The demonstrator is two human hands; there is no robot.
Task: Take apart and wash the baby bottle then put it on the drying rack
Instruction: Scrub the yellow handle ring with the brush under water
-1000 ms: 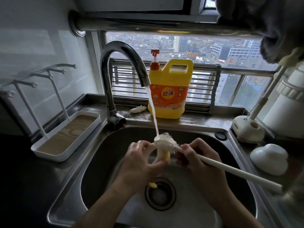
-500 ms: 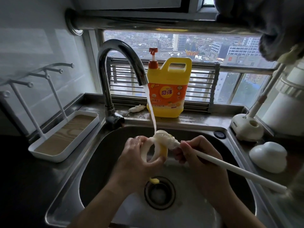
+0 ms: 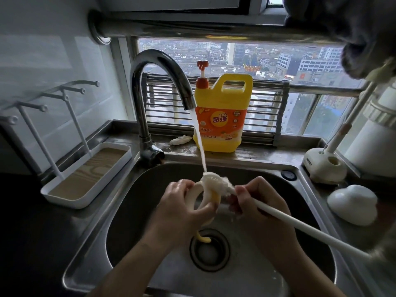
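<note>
Over the steel sink (image 3: 90,249), the left hand (image 3: 182,211) gripped a cream ring-shaped bottle collar (image 3: 201,197) under the tap's stream (image 3: 200,144). The right hand (image 3: 257,209) was closed around a long white brush (image 3: 300,225), its bristly head against the collar.

Low in the middle of the frame, over a steel sink (image 3: 132,211), the left hand (image 3: 184,209) grips a cream bottle ring (image 3: 200,195) with a yellow part hanging below it; the right hand (image 3: 255,202) pinches the long white handle of a bottle brush (image 3: 216,182), whose bristle head presses on the ring's top; water from the curved faucet (image 3: 158,67) lands on the bristles; behind, centre frame, stands a yellow detergent jug (image 3: 221,118); at the left edge, a white drying rack (image 3: 85,176) with pegs; at right, a white brush stand (image 3: 323,166) and a white dome (image 3: 352,203).
</note>
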